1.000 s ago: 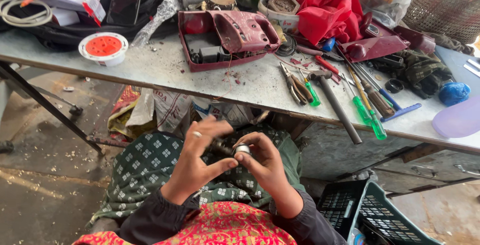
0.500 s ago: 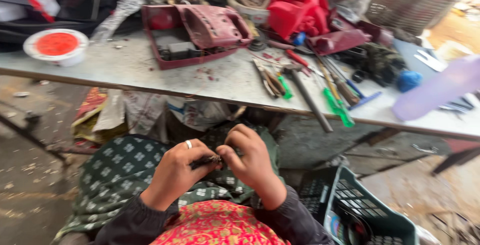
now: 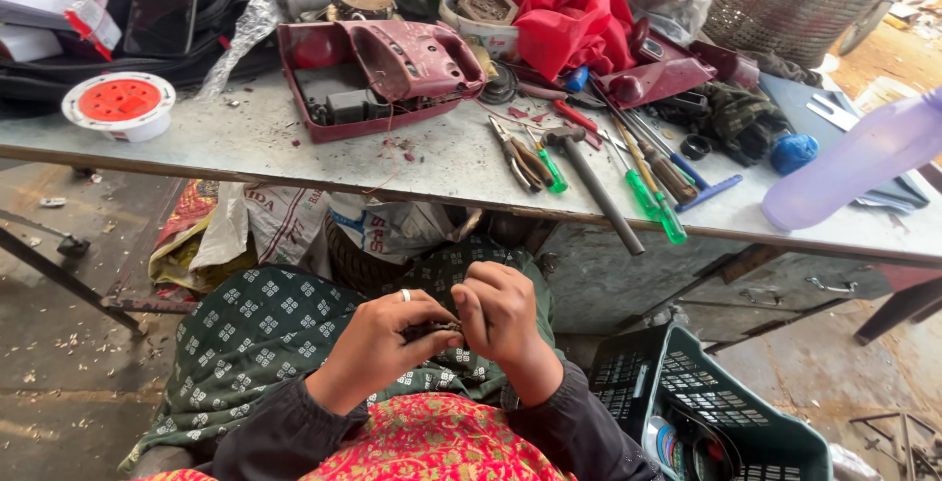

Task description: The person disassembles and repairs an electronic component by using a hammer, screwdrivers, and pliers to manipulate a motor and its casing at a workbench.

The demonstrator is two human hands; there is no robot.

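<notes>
Over my lap, my left hand (image 3: 385, 346) and my right hand (image 3: 502, 316) are closed together around a small dark part (image 3: 432, 328). Only a sliver of it shows between the fingertips. A ring sits on a finger of the left hand. Beneath both hands lies green patterned cloth (image 3: 275, 334) covering my legs. The grey metal table (image 3: 294, 162) stands just in front of my knees.
On the table: a maroon plastic housing (image 3: 378, 74), a white tub with red lid (image 3: 120, 105), pliers (image 3: 522, 159), a hammer (image 3: 597, 187), green-handled screwdrivers (image 3: 653, 201), red cloth (image 3: 574, 15), a purple bottle (image 3: 854, 162). A dark green crate (image 3: 721, 412) stands at my right.
The small silver ring-shaped piece seen between my fingers a second ago is now hidden by the closed fingers. The hands drew closer together, and my view swung right, then back left.
</notes>
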